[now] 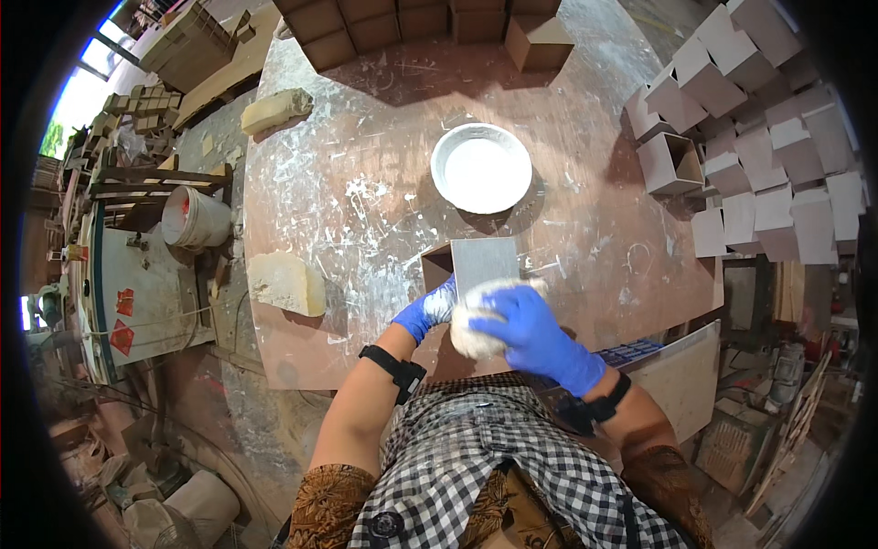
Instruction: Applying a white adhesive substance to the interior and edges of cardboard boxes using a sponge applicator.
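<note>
Both my hands wear blue gloves. My right hand (530,331) is wrapped round a whitish sponge (476,340) and presses it on the near end of a small box (485,259). The box's top face looks pale grey, and its open side is brown and dark inside. Against the box's lower left side is my left hand (433,309), its glove smeared white; its fingers are partly hidden by the box. Beyond the box stands a round white bowl (482,137) with white material in it.
Brown boxes (402,27) line the table's far edge. Pale boxes (732,165) are stacked at the right. Two yellowish sponge blocks (276,110) lie along the left side of the stained table (366,220). A white bucket (195,220) stands left of it.
</note>
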`<action>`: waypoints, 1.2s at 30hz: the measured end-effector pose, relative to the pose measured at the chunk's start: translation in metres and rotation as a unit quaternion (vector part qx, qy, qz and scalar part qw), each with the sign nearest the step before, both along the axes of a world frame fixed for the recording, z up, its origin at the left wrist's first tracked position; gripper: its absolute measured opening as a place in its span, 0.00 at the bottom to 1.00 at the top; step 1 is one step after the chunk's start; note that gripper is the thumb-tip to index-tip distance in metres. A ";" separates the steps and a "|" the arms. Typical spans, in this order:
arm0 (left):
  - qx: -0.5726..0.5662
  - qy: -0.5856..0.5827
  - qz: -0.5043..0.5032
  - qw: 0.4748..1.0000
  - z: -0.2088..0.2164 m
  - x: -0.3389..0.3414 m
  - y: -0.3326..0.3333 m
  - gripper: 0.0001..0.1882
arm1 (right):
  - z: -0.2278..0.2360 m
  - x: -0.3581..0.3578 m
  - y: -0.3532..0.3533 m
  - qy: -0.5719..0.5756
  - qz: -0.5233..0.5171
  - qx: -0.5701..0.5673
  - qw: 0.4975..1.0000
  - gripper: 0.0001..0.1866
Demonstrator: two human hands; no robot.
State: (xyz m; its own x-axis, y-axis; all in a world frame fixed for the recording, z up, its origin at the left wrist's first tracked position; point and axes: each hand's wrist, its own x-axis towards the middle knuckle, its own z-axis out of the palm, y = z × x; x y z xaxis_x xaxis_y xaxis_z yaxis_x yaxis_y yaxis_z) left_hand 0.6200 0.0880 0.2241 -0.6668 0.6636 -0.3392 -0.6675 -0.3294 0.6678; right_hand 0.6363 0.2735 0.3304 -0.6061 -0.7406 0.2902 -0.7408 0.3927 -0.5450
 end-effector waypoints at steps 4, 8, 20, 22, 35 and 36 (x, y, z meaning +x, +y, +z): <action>-0.089 0.018 0.010 0.996 0.014 0.001 0.008 0.30 | 0.000 0.007 0.026 -0.051 0.020 -0.011 0.998 0.27; -0.190 0.176 -0.058 0.964 0.014 -0.004 0.008 0.32 | 0.001 -0.047 0.015 0.027 -0.154 -0.018 0.987 0.26; 0.026 0.013 0.036 0.999 -0.040 0.007 0.006 0.27 | -0.009 0.013 0.043 -0.055 -0.029 0.017 0.998 0.23; 0.068 -0.025 0.059 0.996 -0.066 0.015 0.002 0.30 | -0.012 0.016 0.051 -0.116 -0.041 -0.020 0.992 0.21; -0.337 0.345 0.012 0.876 -0.026 -0.013 0.044 0.18 | 0.036 -0.087 -0.024 0.064 -0.055 0.157 0.984 0.21; -0.315 0.356 -0.037 0.879 -0.013 -0.014 0.044 0.18 | 0.038 -0.078 -0.021 0.087 -0.050 0.172 0.980 0.21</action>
